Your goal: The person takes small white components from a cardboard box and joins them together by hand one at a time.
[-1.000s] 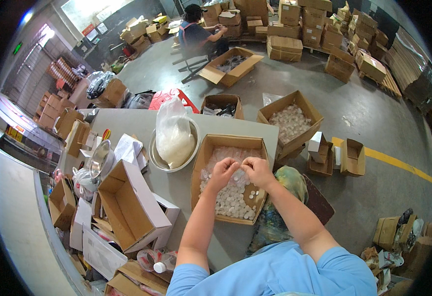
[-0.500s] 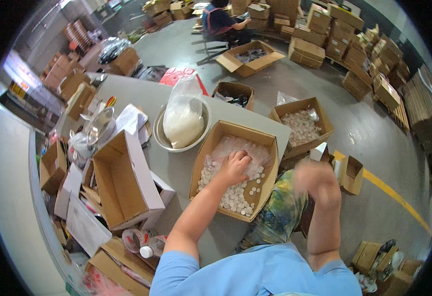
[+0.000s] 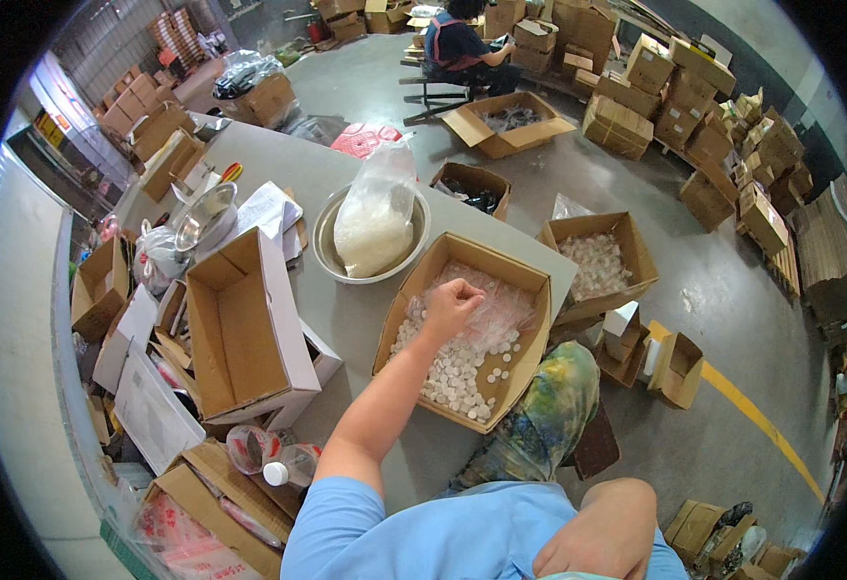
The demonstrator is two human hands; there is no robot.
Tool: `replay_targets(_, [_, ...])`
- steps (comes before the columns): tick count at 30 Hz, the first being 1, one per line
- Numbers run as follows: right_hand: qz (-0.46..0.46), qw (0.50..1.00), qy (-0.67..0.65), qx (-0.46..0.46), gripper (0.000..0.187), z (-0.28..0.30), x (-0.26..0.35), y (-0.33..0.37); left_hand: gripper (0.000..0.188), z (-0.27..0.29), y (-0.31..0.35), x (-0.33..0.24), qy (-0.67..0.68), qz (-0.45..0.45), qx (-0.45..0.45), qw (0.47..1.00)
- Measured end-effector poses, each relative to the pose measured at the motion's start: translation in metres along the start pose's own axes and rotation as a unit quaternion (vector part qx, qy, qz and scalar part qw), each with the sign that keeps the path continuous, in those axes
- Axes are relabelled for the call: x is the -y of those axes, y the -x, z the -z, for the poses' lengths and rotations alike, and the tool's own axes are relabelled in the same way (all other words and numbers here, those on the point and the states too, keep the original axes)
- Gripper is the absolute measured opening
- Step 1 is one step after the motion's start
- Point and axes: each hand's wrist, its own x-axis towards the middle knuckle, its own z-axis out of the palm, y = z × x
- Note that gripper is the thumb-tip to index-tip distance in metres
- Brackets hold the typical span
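Observation:
A shallow cardboard box (image 3: 501, 267) sits at the front of the grey table, holding many small white discs (image 3: 456, 371) and a heap of clear little plastic bags (image 3: 503, 317). Over the bags, my left hand (image 3: 452, 307) is closed in a pinch; whatever lies between its fingertips is too small to make out. My right hand (image 3: 593, 541) is drawn back against my blue shirt at the lower edge. Its fingers bend down and are partly cut off by the frame.
Behind the box stands a metal bowl (image 3: 325, 253) with a bag of white material (image 3: 375, 232). An empty white-sided carton (image 3: 296, 333) and plastic bottles (image 3: 293, 466) are at left. Another carton of small pieces (image 3: 642, 263) stands right. A person (image 3: 462, 48) sits far back near stacked boxes.
My left hand has gone from lying spread on the bags to a raised pinch. My right hand has moved from beside my knee back to my chest. The view has shifted slightly.

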Motion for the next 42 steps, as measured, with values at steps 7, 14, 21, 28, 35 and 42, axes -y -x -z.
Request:
replay_targets(7, [-0.068, 0.998, 0.004, 0.015, 0.038, -0.001, 0.005, -0.003, 0.012, 0.005, -0.001, -0.001, 0.229, 0.079, -0.052, 0.969])
replay_targets(14, [-0.129, 0.985, -0.078, 0.078, 0.043, 0.026, -0.008, 0.012, 0.014, 0.01, -0.002, 0.01, -0.039, -0.008, -0.04, 0.998])
replay_targets(21, [-0.804, 0.46, 0.364, -0.095, 0.042, 0.085, -0.105, 0.123, 0.014, 0.009, -0.004, 0.003, -0.029, 0.025, -0.016, 0.999])
replay_targets(28, [-0.787, 0.521, 0.314, -0.108, 0.064, 0.077, -0.174, 0.155, 0.01, 0.005, 0.0, -0.005, -0.011, 0.021, -0.076, 0.997])
replay_targets(35, [-0.739, 0.574, 0.268, -0.229, 0.042, 0.086, -0.162, 0.161, 0.011, 0.009, -0.002, 0.007, -0.052, -0.001, -0.066, 0.996])
replay_targets(42, [-0.661, 0.61, 0.036, -0.437, 0.032, 0.102, -0.144, 0.165, 0.017, 0.007, -0.001, 0.0, -0.082, 0.008, -0.035, 0.996])
